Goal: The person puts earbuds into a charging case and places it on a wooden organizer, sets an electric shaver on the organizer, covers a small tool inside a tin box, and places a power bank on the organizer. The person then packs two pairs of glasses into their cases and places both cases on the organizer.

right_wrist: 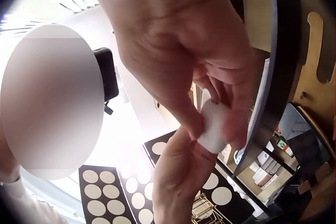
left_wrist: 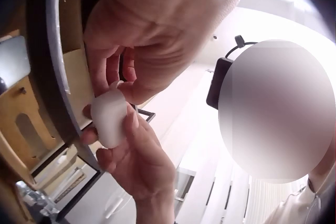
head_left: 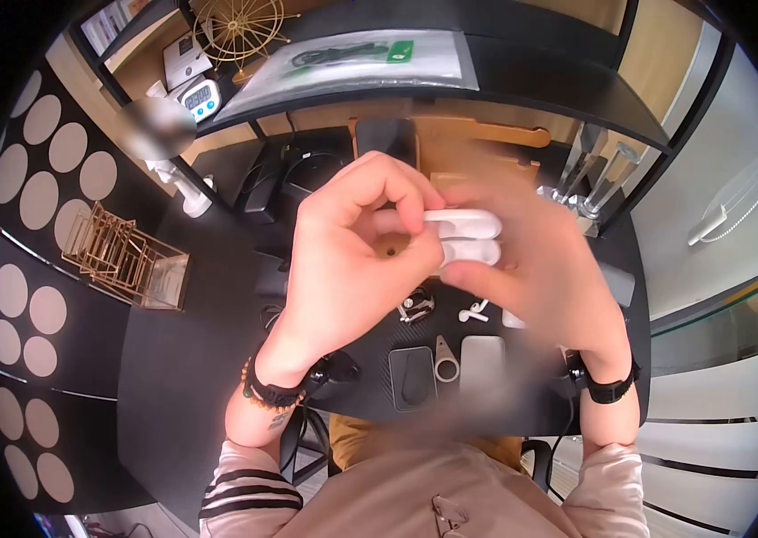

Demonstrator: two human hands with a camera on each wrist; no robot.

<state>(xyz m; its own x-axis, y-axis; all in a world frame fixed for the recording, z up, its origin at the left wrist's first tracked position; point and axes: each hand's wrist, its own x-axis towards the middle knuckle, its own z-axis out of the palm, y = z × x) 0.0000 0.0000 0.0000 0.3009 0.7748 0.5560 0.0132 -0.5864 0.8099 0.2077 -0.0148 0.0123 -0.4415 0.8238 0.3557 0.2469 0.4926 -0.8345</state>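
A white earbud charging case [head_left: 473, 224] is held up over the desk, its two rounded halves parted in the head view. My right hand [head_left: 540, 269] grips it from the right, thumb along the near side and fingers behind. At its left end, the thumb and forefinger of my left hand [head_left: 343, 242] pinch the edge; the other fingers curl. The left wrist view shows the smooth outer face of the case [left_wrist: 110, 118] between both hands. Below on the desk lie white earbuds [head_left: 474, 311].
On the black desk [head_left: 200, 359] lie a dark phone-like slab [head_left: 413, 378], a grey tag-shaped piece [head_left: 446, 360], a pale rectangular case [head_left: 483, 360] and a watch [head_left: 416, 307]. A gold wire rack [head_left: 128, 260] stands left. Above the back runs a shelf [head_left: 540, 85].
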